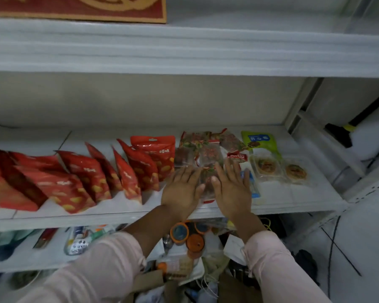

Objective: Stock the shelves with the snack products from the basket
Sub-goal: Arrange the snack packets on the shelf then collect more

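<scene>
Now, in the head view, both hands lie flat on the middle shelf (282,197), palms down, with the fingers straight and a little spread. The left hand (182,190) and the right hand (232,190) are side by side, the thumbs nearly meeting. They press on a pile of small wrapped snacks (208,152) near the front edge of the shelf, right of its middle. Neither hand is curled around anything. Both forearms reach up from below in pale pink sleeves (101,265).

A row of red snack bags (85,173) stands leaning along the left part of the shelf, and the last bag is just beside the left hand. A blue packet (253,184) lies just beside the outer side of the right hand. Toward the right end sit two clear trays of round pastries (267,166), with a green packet (259,139) behind them near the back edge. Under the shelf, orange lids (195,242) show among blurred clutter.
</scene>
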